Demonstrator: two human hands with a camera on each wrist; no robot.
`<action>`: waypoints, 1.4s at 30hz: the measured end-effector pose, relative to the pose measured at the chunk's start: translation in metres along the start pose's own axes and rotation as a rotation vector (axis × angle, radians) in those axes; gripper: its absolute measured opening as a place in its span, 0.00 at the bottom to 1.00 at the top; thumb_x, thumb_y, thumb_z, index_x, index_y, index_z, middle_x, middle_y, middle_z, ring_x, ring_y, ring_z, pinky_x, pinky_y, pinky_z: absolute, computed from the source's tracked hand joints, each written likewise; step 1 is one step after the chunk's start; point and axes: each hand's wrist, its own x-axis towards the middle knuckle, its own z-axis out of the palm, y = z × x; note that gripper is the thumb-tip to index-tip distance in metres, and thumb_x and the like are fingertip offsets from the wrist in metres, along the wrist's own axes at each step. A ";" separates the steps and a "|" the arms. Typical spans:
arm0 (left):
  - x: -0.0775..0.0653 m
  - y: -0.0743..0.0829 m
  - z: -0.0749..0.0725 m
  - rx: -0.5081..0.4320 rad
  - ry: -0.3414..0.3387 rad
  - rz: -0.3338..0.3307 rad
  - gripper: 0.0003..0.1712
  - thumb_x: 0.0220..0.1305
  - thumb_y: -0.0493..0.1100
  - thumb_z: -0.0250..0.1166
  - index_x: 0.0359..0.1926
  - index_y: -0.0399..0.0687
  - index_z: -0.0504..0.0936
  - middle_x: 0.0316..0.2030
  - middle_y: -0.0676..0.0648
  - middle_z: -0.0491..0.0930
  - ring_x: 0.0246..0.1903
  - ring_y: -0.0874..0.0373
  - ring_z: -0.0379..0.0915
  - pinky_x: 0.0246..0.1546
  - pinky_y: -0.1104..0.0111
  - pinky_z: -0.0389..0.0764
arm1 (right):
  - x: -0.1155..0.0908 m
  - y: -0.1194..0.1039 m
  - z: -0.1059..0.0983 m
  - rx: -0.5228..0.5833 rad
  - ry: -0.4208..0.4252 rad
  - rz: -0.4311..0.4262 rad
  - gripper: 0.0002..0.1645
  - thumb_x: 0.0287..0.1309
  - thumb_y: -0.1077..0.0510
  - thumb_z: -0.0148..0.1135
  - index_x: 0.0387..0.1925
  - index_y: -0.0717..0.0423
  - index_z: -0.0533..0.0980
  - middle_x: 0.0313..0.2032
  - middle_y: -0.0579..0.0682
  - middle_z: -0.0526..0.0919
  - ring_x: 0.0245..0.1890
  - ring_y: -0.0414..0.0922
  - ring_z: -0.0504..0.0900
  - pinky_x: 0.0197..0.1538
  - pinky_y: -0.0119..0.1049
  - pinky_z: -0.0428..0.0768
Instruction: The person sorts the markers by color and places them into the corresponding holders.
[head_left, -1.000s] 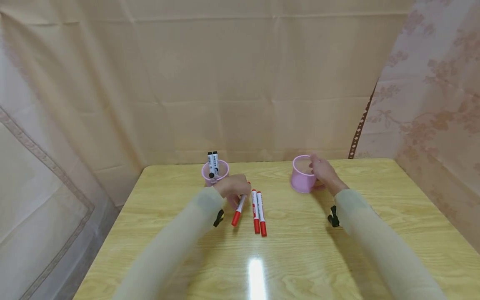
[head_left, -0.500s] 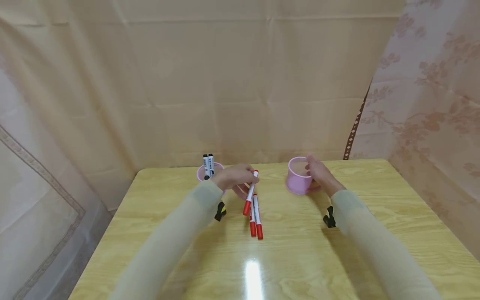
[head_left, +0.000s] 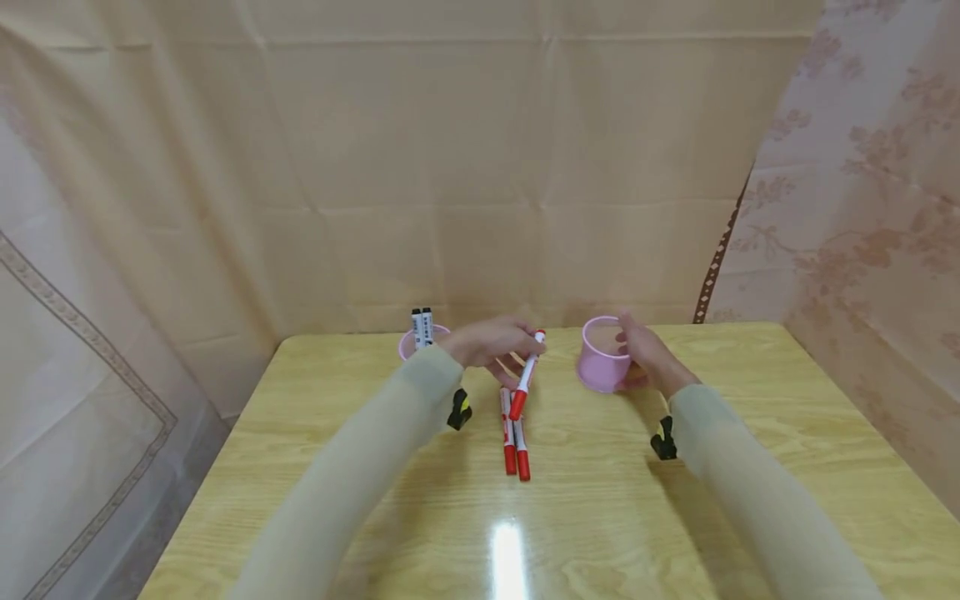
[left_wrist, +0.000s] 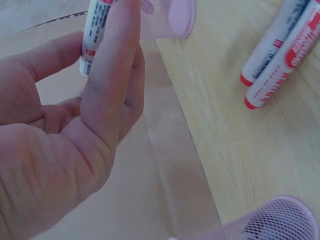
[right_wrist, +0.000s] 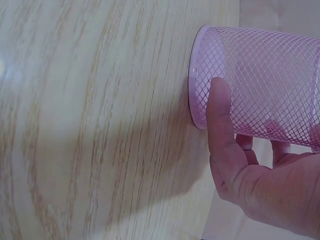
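From six o'clock, the head view faces twelve, down across the table (head_left: pixel 615 517). Wrist views sit closer; head and right share the cup (head_left: pixel 600 372) at one o'clock.

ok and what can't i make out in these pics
Head view: lower part of the left cup, behind the left sleeve and left grip.
Left wrist view: upper end of the held marker, cut off by top edge.
Right wrist view: full rim of the right cup, cut off by right edge.
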 end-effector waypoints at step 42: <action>0.067 0.053 0.041 -0.597 0.460 0.439 0.14 0.75 0.38 0.60 0.58 0.46 0.70 0.37 0.46 0.75 0.33 0.51 0.78 0.45 0.50 0.85 | -0.004 -0.010 -0.004 -0.023 0.024 -0.015 0.53 0.74 0.28 0.21 0.75 0.70 0.52 0.73 0.72 0.52 0.66 0.69 0.62 0.45 0.54 0.85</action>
